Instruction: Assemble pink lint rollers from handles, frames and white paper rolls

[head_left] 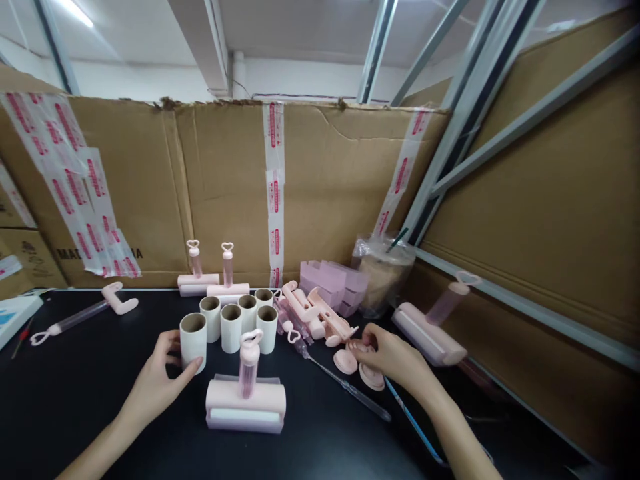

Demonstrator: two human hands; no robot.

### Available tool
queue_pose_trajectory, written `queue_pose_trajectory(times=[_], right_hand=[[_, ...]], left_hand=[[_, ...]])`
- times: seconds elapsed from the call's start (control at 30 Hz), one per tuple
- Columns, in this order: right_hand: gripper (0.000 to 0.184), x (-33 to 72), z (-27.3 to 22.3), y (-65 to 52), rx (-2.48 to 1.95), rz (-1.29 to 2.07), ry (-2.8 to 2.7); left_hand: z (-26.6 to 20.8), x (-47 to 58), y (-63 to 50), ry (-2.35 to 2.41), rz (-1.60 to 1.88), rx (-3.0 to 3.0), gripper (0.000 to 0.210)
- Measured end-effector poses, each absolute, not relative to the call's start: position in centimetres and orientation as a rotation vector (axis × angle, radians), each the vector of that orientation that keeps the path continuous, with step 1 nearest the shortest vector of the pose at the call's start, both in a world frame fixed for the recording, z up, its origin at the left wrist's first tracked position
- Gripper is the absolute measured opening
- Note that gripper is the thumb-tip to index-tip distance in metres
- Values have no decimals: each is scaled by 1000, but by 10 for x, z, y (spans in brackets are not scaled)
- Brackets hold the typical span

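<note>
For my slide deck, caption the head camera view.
Left hand holds a white paper roll; right hand touches round pink caps.

You have six white tubes [231, 330]: one in your left hand [155, 383] and five more grouped just beyond it. You have four pink rollers [246, 398] with handles attached, which you can count as one in front, two at the back and one at the right. At your left there is one loose handle [86, 315]. By your right hand [397, 357] you can make out at least three pink discs [371, 379]. You also have one slim rod [346, 385], one thin blue strip [413, 421] and one clear bag [383, 277]. Your lilac pieces [333, 283] and loose pink parts [327, 317] overlap too much to count.
</note>
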State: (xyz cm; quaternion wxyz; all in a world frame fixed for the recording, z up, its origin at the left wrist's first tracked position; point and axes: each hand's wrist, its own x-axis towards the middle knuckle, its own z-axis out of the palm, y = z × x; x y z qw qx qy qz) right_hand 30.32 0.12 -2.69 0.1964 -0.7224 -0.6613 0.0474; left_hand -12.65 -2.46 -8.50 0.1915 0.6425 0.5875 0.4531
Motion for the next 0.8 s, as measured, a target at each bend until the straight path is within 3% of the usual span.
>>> queue_pose_trajectory(times=[0.23,0.37,0.63,0.8], right_hand=[[28,323,-15,2,-1785,155,-1841],[33,305,15,-5,-1467,381,-1696],[27,167,113,-11,-907,692,-2091],[22,69,123,14,-707,590,-2502]], left_hand=[[-79,-124,-25,1567,1283,1796,45],[-69,-124,-27,1474,1300,1819,42],[-59,-125,-30,1366,1336,1910,45],[-47,-133,-27,1405,1407,1862,42]])
